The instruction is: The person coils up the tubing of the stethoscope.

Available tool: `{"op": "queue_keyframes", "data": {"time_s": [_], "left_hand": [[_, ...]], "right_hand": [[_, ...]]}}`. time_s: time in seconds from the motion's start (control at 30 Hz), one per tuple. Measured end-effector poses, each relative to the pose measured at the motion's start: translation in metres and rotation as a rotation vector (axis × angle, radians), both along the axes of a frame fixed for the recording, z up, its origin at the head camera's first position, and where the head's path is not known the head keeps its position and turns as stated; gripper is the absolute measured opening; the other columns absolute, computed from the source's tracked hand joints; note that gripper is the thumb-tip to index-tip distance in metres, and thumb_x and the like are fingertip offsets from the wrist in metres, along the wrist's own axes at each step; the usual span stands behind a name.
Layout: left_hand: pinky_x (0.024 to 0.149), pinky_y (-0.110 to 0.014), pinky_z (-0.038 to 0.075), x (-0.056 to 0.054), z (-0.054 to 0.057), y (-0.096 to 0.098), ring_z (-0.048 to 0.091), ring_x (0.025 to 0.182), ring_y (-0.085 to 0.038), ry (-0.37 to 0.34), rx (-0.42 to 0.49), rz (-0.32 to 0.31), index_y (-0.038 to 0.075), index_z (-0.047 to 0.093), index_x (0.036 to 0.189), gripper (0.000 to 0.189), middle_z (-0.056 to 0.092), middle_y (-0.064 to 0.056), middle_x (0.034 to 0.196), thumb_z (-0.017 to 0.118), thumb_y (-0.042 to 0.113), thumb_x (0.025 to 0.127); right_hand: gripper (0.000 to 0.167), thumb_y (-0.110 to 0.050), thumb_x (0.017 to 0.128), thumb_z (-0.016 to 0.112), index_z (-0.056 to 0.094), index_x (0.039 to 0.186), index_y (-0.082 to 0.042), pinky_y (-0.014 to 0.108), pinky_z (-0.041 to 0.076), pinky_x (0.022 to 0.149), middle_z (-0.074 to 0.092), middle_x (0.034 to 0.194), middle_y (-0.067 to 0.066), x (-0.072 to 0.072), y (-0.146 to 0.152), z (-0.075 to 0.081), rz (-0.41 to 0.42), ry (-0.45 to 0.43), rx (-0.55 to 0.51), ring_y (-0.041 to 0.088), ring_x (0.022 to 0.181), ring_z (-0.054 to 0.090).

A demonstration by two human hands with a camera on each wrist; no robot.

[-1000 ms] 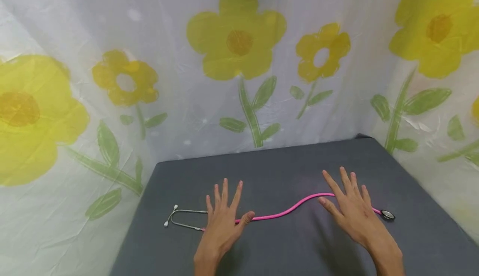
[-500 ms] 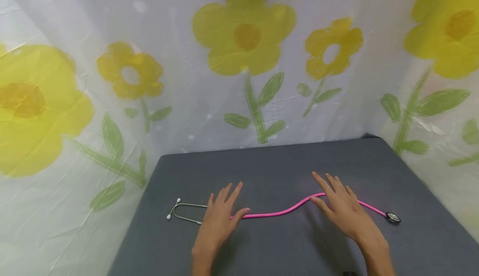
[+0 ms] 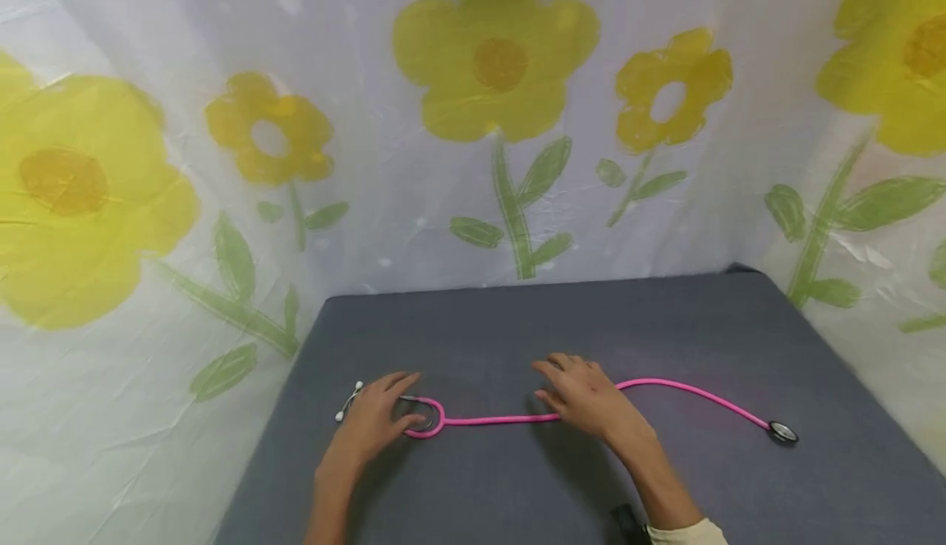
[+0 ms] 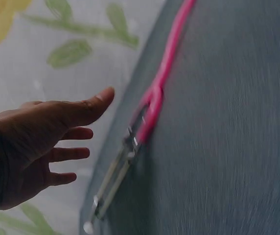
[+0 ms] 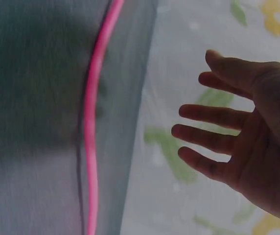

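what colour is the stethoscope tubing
Bright pink; the stethoscope tubing shows best in the head view.

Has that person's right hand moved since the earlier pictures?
Yes. In the head view, the right hand has moved leftward over the grey table, away from the table's right edge.

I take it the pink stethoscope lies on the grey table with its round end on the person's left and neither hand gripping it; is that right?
Not quite: the head view shows the round end on the person's right. The pink stethoscope lies on the grey table, and neither the left hand nor the right hand grips it.
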State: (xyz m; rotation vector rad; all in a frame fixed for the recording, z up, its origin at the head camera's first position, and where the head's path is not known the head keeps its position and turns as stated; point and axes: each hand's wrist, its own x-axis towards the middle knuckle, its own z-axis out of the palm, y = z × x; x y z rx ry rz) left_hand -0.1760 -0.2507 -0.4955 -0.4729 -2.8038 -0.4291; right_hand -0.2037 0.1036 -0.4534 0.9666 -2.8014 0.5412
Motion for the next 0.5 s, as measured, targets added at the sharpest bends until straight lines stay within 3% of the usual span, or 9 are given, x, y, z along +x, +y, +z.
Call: {"op": "queue_keyframes", "data": {"time_s": [0.2,0.27,0.4,0.5], "left_hand": [[0.109,-0.077,0.037,-0.010,-0.019,-0.024,0.055,0.137,-0.046,-0.194,-0.019,0.020,0.007,0.061,0.143,0.085,0.061,-0.023,0.144,0.096,0.031,0.069],[0.108,-0.075,0.038,-0.013,-0.023,-0.027,0.056,0.135,-0.046,-0.222,-0.039,0.017,0.008,0.060,0.144,0.088,0.062,-0.020,0.143,0.097,0.030,0.067],[0.104,-0.070,0.043,-0.019,-0.029,-0.025,0.063,0.118,-0.044,-0.183,-0.099,0.009,0.010,0.065,0.138,0.084,0.068,-0.015,0.125,0.098,0.028,0.063],[0.100,-0.064,0.047,-0.019,-0.031,-0.021,0.061,0.106,-0.040,-0.164,-0.136,0.013,0.010,0.068,0.130,0.069,0.064,-0.013,0.113,0.095,0.028,0.068]], "right_hand": [[0.039,-0.020,0.100,0.071,0.065,0.135,-0.006,0.062,0.050,0.102,0.068,0.131,0.018,-0.006,-0.032,-0.014,0.029,-0.180,0.081,0.039,0.122,0.065],[0.037,-0.019,0.098,0.073,0.066,0.132,-0.006,0.062,0.050,0.102,0.068,0.127,0.017,-0.006,-0.041,-0.020,0.014,-0.234,0.120,0.039,0.121,0.065],[0.031,-0.013,0.091,0.079,0.068,0.120,-0.007,0.059,0.053,0.100,0.068,0.121,0.017,-0.006,-0.054,-0.030,-0.026,-0.257,0.222,0.039,0.118,0.065],[0.026,-0.005,0.092,0.075,0.065,0.116,-0.007,0.058,0.052,0.102,0.067,0.128,0.020,-0.005,-0.060,-0.033,-0.044,-0.279,0.262,0.041,0.123,0.064]]}}
